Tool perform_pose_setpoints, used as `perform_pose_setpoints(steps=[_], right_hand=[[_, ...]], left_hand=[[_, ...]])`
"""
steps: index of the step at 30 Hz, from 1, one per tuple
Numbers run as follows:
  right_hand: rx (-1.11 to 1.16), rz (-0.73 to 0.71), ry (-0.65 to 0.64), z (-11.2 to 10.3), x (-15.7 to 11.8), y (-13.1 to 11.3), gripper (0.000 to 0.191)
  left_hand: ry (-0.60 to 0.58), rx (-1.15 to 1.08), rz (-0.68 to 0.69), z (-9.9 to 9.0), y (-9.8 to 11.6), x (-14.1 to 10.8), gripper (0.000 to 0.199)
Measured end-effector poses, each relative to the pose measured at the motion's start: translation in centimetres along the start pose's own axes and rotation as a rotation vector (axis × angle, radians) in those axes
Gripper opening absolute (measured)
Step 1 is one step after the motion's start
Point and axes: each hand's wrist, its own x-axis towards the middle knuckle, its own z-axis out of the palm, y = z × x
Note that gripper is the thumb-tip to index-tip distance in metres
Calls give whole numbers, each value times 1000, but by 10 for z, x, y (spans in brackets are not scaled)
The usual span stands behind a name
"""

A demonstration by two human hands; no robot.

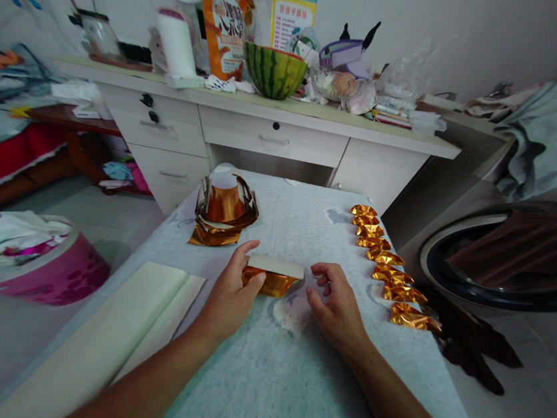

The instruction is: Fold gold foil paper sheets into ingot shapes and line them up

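Between the thumb and fingers of my left hand [236, 291] is a folded piece of gold foil paper [275, 282], its pale backing showing along the top. My right hand [335, 303] is just right of the foil, apart from it, with its fingers curled loosely and a gap between thumb and fingertips. Beyond my left hand stands a roll of gold foil [226, 204] with loose foil layers around its base. Several crumpled gold foil pieces [386, 273] lie in a line along the table's right edge.
Cream paper sheets [147, 301] lie on the cloth-covered table [249, 380] at the left. Behind it is a white drawer desk [272, 131] bearing a cut watermelon [274, 71] and an orange snack bag [223, 25]. A pink basket [65, 272] is left, a washing machine [461, 196] right.
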Motion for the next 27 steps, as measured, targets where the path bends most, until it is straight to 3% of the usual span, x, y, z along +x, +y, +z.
perform_pose_setpoints(steps=[5, 8, 13, 21, 24, 27], right_hand=[[630, 203, -172, 7, 0, -5, 34], [753, 273, -202, 7, 1, -8, 29], [787, 301, -203, 6, 3, -7, 29], [631, 302, -134, 7, 3, -2, 23], [567, 276, -115, 7, 4, -1, 23], [510, 235, -102, 6, 4, 1, 22]], left_hand=[[10, -121, -19, 4, 2, -2, 52], [-44, -119, -16, 7, 0, -4, 54], [-137, -145, -21, 7, 1, -7, 55], [-27, 24, 30, -10, 3, -1, 37], [-31, 253, 166, -15, 7, -3, 37], [-171, 474, 367, -17, 12, -9, 49]])
